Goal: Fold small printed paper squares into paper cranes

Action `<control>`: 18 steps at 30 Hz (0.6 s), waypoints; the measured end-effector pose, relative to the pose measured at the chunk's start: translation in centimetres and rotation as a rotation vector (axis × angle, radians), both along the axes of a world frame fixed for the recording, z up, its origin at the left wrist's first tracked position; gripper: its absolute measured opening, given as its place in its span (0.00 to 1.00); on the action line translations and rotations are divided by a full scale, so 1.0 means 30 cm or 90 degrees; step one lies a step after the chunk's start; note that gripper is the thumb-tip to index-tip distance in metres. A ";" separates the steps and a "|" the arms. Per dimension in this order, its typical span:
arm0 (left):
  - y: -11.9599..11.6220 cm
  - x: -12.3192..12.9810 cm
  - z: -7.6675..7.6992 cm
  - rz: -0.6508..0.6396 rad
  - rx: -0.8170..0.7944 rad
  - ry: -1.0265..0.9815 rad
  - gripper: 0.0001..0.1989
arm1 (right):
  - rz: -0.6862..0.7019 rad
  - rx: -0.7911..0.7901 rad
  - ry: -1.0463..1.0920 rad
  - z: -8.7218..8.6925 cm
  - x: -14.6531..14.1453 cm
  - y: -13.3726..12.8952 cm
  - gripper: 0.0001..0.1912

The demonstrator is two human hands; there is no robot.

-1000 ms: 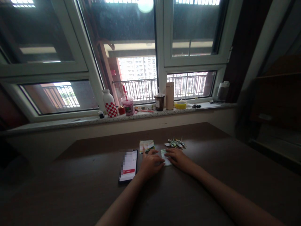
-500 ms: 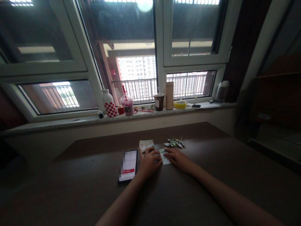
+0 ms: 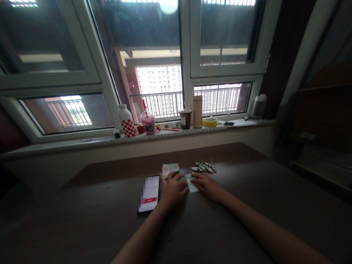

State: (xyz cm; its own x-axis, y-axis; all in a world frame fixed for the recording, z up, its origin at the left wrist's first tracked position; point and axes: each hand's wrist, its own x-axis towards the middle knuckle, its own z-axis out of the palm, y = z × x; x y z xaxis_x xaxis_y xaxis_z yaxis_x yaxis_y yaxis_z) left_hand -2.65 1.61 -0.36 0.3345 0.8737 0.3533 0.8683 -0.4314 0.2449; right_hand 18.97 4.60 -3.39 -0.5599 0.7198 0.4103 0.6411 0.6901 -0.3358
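Presently, we judge the step in hand to be positioning and flattening the paper slip, which lies on the table between the hands, on the near side of the folded paper pieces. The right hand is palm down, its fingers loosely spread over the slip's right part; they appear to press rather than pinch. The left hand is also unclosed, fingers bent and parted, beside the slip's left edge and at the near side of the paper stack — we cannot tell whether its fingertips touch either. In our judgement, the next move calls for even right-hand pressure while the left fingertips align the free edge. The phone lies left of the left hand.

For containers, we refer to the windowsill. The pink cup carries a straw; the dark cup appears to hold a brown drink. The checkered bottle and tan cylinder are opaque — contents unknown to us.
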 end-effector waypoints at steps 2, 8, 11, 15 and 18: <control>0.002 -0.001 -0.001 0.004 0.000 -0.002 0.07 | 0.001 0.001 -0.004 0.001 -0.001 0.000 0.16; 0.005 -0.001 -0.006 0.012 -0.005 -0.004 0.07 | -0.001 0.003 -0.003 0.006 -0.001 -0.005 0.16; 0.006 -0.001 -0.006 0.014 -0.010 -0.006 0.07 | -0.001 -0.004 -0.003 0.006 -0.001 -0.005 0.17; 0.007 0.000 -0.004 0.014 -0.014 -0.008 0.07 | 0.001 -0.006 -0.004 0.002 -0.001 0.000 0.17; 0.007 0.000 -0.003 0.018 -0.022 -0.012 0.08 | 0.009 -0.001 -0.001 0.002 -0.001 0.000 0.17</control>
